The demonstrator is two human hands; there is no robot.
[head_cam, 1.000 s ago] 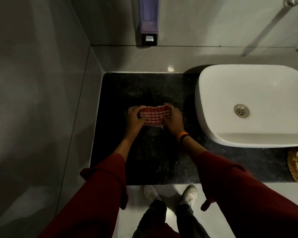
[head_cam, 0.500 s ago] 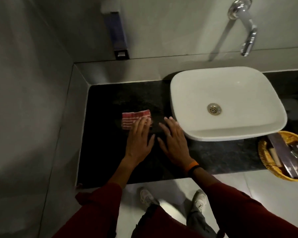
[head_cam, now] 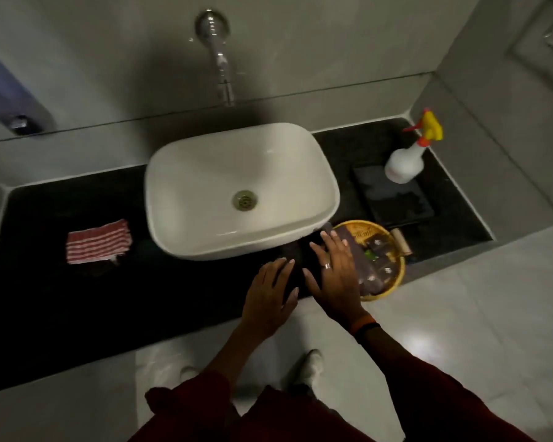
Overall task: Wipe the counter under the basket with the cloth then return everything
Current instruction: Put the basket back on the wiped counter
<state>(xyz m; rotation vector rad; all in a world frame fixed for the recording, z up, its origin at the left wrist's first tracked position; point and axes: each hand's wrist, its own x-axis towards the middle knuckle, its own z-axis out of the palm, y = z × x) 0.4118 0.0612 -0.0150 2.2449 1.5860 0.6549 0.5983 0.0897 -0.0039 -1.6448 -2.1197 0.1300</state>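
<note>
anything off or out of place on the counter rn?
One thing: the basket sits at the counter's front edge, its rim hanging past it over the floor. The right hand lies across its near side; the left hand is beside it. The cloth lies folded flat, left of the sink. No spills.

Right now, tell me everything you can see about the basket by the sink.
The basket is round, shallow and yellow, seemingly woven, sitting flat on the dark counter at its front edge, just right of the white sink. It holds dark packets or rolls and a small green item; details are too dim to read. The right hand lies open over its left side, covering part of the rim. The left hand hovers nearby, apart from it.
</note>
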